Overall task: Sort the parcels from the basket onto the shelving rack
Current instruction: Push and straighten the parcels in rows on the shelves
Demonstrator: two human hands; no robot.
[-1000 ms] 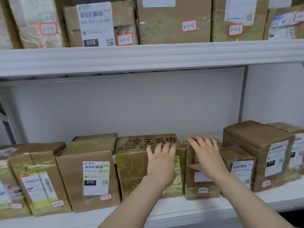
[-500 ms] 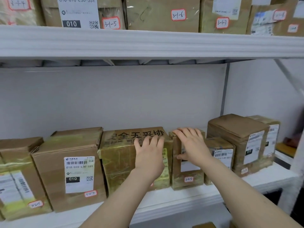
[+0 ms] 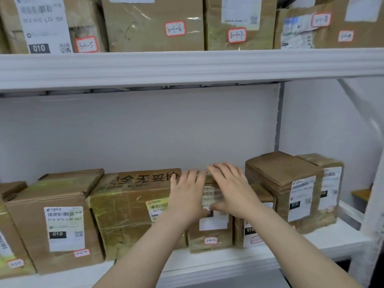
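White shelving rack [image 3: 187, 67] fills the view, with taped cardboard parcels lined up on two levels. On the lower shelf [image 3: 228, 265] the narrow parcel [image 3: 209, 231], tagged 3-2-6, stands wedged between the wide printed box [image 3: 128, 206] on its left and a low labelled parcel [image 3: 257, 229] on its right. The basket is out of sight.

The likeliest trouble is the tight slot. A hard or uneven push could skew the narrow parcel, drag a neighbour backwards with it, or rock it over, since it is slim and upright. Pushing it too deep would also hide its tag behind the larger boxes.

Both hands are released and grasp nothing, with fingers straight and slightly spread. The left hand [image 3: 187, 196] lies flat over the parcel's upper left front, overlapping the printed box's corner. The right hand [image 3: 234, 192] covers its upper right edge. Blur there hides whether the palms actually press it.
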